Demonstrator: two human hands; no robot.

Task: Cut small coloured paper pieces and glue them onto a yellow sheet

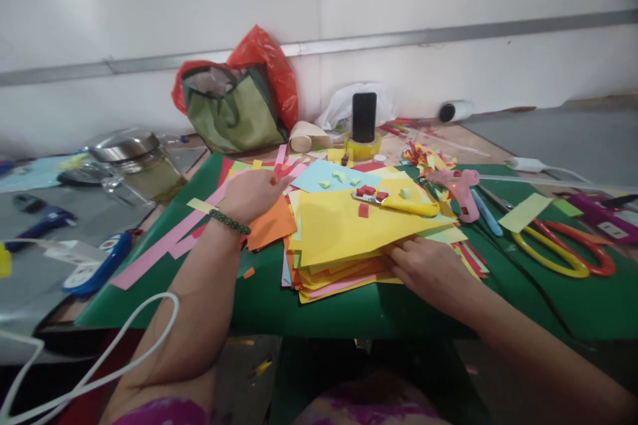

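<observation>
My left hand (256, 195), with a dark beaded bracelet on its wrist, reaches to the back left of the paper pile. Its fingertips are closed at a pink paper strip (281, 155); the hand partly hides the grip. My right hand (426, 271) grips the near right edge of the yellow paper sheets (339, 229), its fingertips tucked beneath the top layer. On these sheets lie a yellow-handled utility knife (411, 206) and small red paper pieces (363, 211). A light blue sheet (319, 175) with green scraps sits behind, and an orange sheet (272, 224) lies at the left.
A pink glue gun (464, 195) and large scissors (553, 255) with yellow and red handles lie right. At left are a glass jar (142, 165) and a white cable (124, 362). A phone (363, 117) stands behind on a yellow tape roll (363, 147), near a green bag (239, 116).
</observation>
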